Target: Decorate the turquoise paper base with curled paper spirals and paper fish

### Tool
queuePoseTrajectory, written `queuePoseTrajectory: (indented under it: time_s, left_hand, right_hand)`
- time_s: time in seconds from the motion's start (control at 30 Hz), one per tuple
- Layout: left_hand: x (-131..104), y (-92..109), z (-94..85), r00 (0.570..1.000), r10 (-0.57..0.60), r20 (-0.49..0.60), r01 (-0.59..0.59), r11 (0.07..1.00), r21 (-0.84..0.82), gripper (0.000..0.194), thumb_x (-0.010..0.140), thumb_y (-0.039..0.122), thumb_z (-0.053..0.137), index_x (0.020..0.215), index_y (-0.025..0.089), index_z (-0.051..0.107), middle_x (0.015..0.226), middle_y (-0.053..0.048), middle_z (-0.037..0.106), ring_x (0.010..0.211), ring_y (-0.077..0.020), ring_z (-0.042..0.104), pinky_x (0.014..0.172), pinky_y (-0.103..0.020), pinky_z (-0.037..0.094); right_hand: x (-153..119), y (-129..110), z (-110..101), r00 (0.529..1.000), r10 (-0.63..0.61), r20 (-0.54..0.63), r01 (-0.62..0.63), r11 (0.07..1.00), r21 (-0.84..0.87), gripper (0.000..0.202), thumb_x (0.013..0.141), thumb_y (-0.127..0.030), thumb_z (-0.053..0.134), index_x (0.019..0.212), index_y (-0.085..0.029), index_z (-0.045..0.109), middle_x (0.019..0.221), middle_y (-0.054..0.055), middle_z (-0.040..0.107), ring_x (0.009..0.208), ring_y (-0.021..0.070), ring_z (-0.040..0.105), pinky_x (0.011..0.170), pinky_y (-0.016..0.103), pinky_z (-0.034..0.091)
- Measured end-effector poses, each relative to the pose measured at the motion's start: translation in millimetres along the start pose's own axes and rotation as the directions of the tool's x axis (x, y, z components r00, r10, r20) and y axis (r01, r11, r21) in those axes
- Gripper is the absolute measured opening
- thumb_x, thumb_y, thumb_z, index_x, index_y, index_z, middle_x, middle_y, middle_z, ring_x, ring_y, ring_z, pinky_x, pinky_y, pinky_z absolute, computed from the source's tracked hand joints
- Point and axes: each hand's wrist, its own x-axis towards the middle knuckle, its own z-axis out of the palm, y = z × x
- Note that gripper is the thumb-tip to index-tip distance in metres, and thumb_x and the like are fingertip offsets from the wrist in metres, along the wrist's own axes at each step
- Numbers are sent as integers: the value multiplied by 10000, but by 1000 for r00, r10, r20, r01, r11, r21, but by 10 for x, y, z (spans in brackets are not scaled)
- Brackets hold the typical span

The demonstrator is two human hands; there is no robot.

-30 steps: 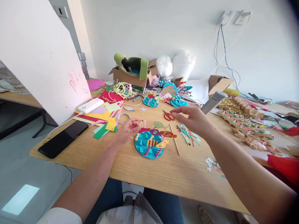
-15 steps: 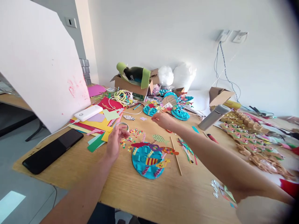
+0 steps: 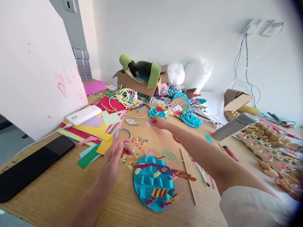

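My left hand (image 3: 115,157) hovers over the table left of the blue disc, its fingers apart and slightly curled, holding nothing. My right hand (image 3: 159,123) reaches far forward, fingertips close together at a small lilac paper piece (image 3: 148,124); whether they grip it is too small to tell. A blue disc (image 3: 151,179) with colourful paper fish lies near the front. Just beyond its right edge is a green dotted fish (image 3: 169,155). Confetti dots (image 3: 139,141) are scattered between my hands. A white patterned fish cutout (image 3: 132,122) lies left of my right hand.
Coloured paper sheets (image 3: 104,132), a power bank (image 3: 83,115) and a black phone (image 3: 40,164) are at the left. A wooden stick (image 3: 188,177) lies right of the disc. A metal bottle (image 3: 234,127) stands tilted at the right. Boxes (image 3: 139,85) fill the back.
The view has come closer to the table. My right hand has moved left to the lilac paper piece, while my left hand stays near the disc, fingers apart.
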Motion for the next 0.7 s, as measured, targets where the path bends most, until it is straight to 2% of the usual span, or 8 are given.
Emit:
queuePoseTrajectory:
  time_s: [0.2, 0.33, 0.53, 0.7]
  left_hand:
    - [-9, 3, -8, 1000, -9, 20, 8, 1000, 17, 366, 917, 466, 472, 1048, 167, 638, 751, -23, 628, 785, -167, 585, 787, -307, 464]
    - [-25, 31, 2, 1000, -20, 4, 20, 1000, 17, 344, 898, 468, 509, 983, 162, 641, 745, -23, 634, 772, -160, 592, 767, -290, 455]
    - [-26, 86, 45, 998, -59, -27, 59, 998, 22, 355, 877, 469, 534, 1003, 150, 623, 753, -40, 664, 779, -181, 614, 770, -313, 456]
    - [-28, 81, 46, 998, -60, -27, 61, 998, 24, 340, 868, 461, 549, 992, 153, 623, 763, -36, 670, 755, -169, 615, 767, -309, 453]
  right_hand:
    - [40, 13, 76, 1000, 28, 2, -28, 1000, 2, 331, 924, -341, 558, 1209, -173, 563, 1220, 91, 583, 1025, 208, 605, 860, 419, 527]
    - [25, 5, 71, 999, 36, -11, -36, 999, 10, 336, 923, -345, 559, 1213, -174, 560, 1224, 90, 579, 1025, 208, 605, 861, 425, 528]
    - [-3, 13, 116, 996, 38, -85, -35, 999, 34, 223, 899, -288, 565, 1063, -156, 636, 1046, 90, 683, 960, 205, 619, 760, 268, 478]
    - [-2, 11, 178, 990, 47, -132, -42, 998, 42, 188, 862, -262, 582, 1001, -169, 669, 1049, 105, 689, 947, 220, 618, 728, 265, 452]
